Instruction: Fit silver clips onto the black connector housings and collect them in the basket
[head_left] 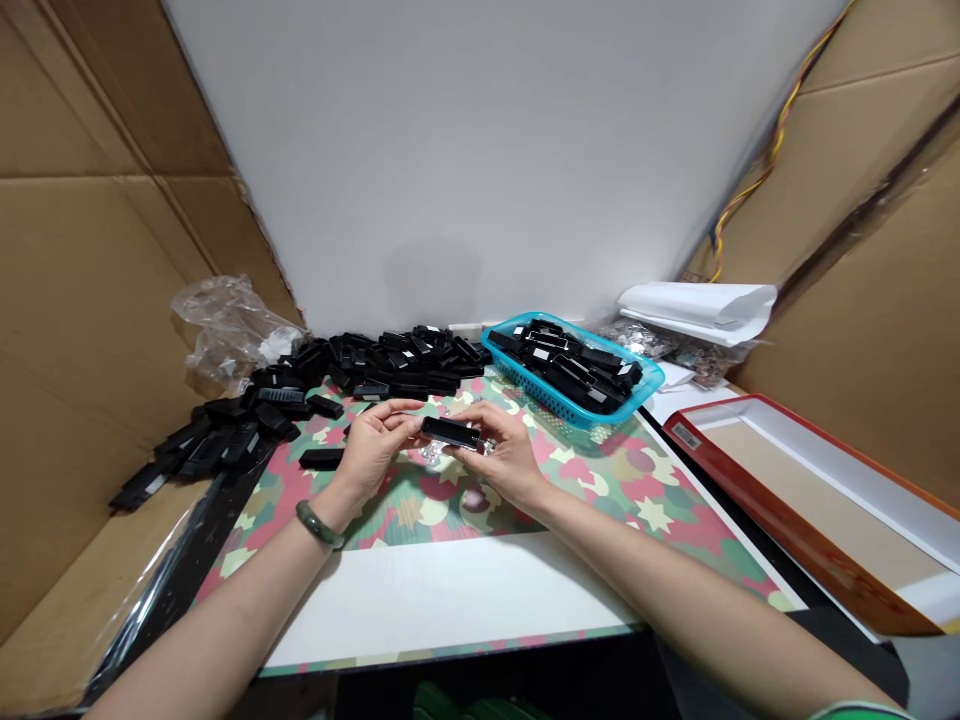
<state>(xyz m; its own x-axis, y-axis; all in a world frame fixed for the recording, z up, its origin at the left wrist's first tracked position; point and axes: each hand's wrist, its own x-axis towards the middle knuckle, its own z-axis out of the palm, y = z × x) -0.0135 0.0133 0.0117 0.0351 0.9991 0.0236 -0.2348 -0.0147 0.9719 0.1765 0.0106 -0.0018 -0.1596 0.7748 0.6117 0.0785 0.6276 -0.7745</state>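
A small black rectangular case (450,432) is held between both hands above the patterned mat. My left hand (373,445) pinches its left end with thumb and fingertips. At its right end, the fingers of my right hand (506,450) are closed round it. Small shiny clear pieces (431,452) lie on the mat just beneath the case. Another black case (321,459) rests on the mat beside my left hand. Behind the hands spreads a large pile of similar black cases (390,355).
A blue basket (581,412) of black cases stands at the back right, with plastic bags of small parts (701,360) and white paper (697,305) beyond. An open red-edged box (817,490) lies right. Crumpled clear plastic (225,325) and cardboard walls (90,300) border the left.
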